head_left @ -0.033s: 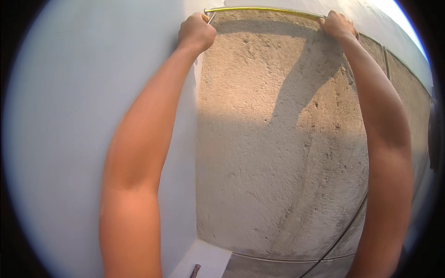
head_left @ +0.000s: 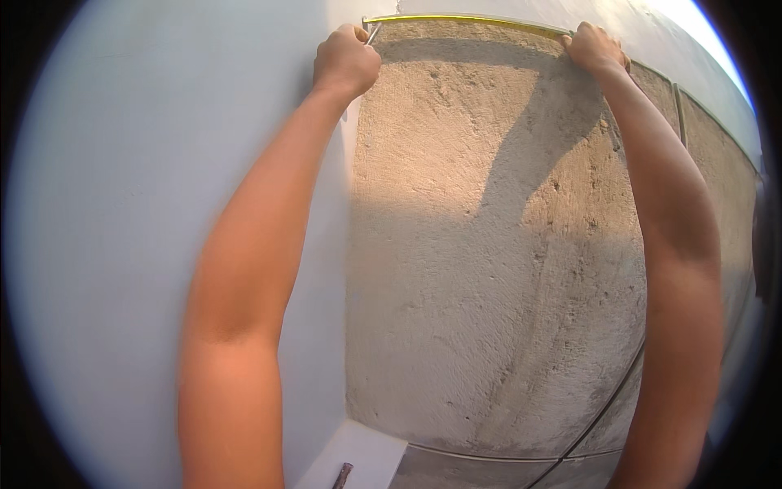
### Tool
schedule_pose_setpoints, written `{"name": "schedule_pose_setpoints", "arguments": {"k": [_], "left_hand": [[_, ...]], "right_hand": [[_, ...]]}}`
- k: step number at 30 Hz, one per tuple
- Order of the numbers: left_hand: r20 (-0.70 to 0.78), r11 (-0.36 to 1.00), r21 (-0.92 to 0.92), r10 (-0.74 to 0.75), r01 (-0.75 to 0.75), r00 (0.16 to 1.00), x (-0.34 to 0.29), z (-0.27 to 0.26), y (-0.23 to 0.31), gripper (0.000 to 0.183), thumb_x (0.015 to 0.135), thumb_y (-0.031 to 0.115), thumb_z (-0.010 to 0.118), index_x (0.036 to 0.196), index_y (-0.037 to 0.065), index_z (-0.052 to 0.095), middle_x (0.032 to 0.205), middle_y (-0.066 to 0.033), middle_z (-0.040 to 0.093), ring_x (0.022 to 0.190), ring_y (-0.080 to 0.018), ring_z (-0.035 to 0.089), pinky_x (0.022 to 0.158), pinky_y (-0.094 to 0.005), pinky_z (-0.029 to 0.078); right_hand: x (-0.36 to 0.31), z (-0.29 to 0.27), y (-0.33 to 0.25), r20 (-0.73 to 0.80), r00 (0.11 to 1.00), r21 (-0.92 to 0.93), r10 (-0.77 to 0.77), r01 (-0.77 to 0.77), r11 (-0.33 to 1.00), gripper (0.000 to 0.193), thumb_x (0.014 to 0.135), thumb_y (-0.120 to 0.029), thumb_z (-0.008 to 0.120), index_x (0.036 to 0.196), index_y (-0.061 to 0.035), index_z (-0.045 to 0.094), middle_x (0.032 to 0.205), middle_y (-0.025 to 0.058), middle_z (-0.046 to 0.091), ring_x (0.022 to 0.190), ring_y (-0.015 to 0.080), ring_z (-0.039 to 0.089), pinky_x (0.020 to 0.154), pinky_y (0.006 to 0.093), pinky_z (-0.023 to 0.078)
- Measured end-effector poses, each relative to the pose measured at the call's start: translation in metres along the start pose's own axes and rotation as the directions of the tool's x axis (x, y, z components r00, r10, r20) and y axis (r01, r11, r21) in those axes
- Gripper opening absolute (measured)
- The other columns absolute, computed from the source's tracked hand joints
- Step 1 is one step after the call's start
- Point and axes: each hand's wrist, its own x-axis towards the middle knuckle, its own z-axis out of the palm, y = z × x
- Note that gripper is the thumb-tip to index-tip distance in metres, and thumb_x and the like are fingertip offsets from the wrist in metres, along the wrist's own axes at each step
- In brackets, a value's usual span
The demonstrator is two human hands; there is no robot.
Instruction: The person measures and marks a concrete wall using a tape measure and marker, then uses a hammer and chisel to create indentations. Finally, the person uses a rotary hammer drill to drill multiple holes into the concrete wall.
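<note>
A yellow tape measure blade point(head_left: 464, 19) runs stretched along the top edge of a rough plastered wall panel point(head_left: 440, 244). At its left end, in the corner by the smooth pale wall, my left hand point(head_left: 346, 59) is raised and closed. A thin, light, stick-like tool point(head_left: 374, 34) pokes out from its fingers next to the tape's end; its exact kind is unclear. My right hand point(head_left: 595, 47) is closed around the other end of the tape, against the wall's upper edge. The tape's case is hidden inside that hand.
A smooth pale blue-grey wall point(head_left: 147, 204) fills the left side. Low down, a white ledge point(head_left: 366, 448) carries a dark rod-like thing point(head_left: 343, 475). Thin grooves point(head_left: 599, 416) cross the plastered wall at lower right. My right arm's shadow point(head_left: 529, 138) falls on the plaster.
My left hand and forearm have shifted very slightly to the right and down. The right hand stays in place, and the tape remains stretched.
</note>
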Motion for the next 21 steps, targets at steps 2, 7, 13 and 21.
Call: {"name": "schedule_pose_setpoints", "arguments": {"k": [2,7,13,21], "left_hand": [[0.012,0.987,-0.16,-0.031,0.032,0.999,-0.037,-0.014,0.017,0.028,0.097,0.01,0.059,0.122,0.0,0.062,0.106,-0.0156,0.074,0.08,-0.0225,0.076,0.08,-0.0366,0.061],[0.045,0.945,-0.322,-0.045,0.057,0.998,-0.158,-0.074,0.058,0.027,0.101,0.01,0.058,0.123,-0.005,0.054,0.107,-0.0179,0.074,0.069,-0.0134,0.071,0.058,-0.0257,0.056],[0.241,0.806,-0.451,-0.304,0.383,0.922,-0.322,-0.143,0.072,0.018,0.101,0.006,0.06,0.116,-0.001,0.054,0.105,-0.0179,0.074,0.065,-0.0089,0.066,0.052,-0.0209,0.049],[0.184,0.741,0.166,-0.671,0.651,0.718,-0.484,-0.282,0.069,0.023,0.098,0.003,0.064,0.119,-0.004,0.057,0.105,-0.015,0.076,0.078,-0.0128,0.07,0.073,-0.0279,0.056]], "right_hand": [[-0.02,-0.013,-0.004,0.033,0.999,0.013,0.031,-0.032,0.999,0.052,0.103,-0.05,0.058,0.139,-0.0134,0.066,0.14,0.0167,0.063,0.134,0.0441,0.055,0.108,0.059,0.048],[-0.029,-0.01,-0.008,0.067,0.995,0.115,0.075,-0.082,0.99,0.054,0.102,-0.054,0.06,0.141,-0.0155,0.064,0.141,0.0148,0.062,0.138,0.0401,0.052,0.108,0.0644,0.046],[-0.077,-0.014,0.029,-0.003,1.0,0.214,-0.025,0.025,0.976,0.065,0.096,-0.06,0.068,0.138,-0.0101,0.063,0.133,0.015,0.066,0.132,0.0352,0.058,0.102,0.0583,0.054],[-0.397,0.007,0.029,0.368,0.848,0.664,-0.381,0.047,0.747,0.087,0.086,-0.061,0.079,0.144,-0.0002,0.056,0.117,0.0236,0.072,0.11,0.0334,0.073,0.095,0.0504,0.058]]}}
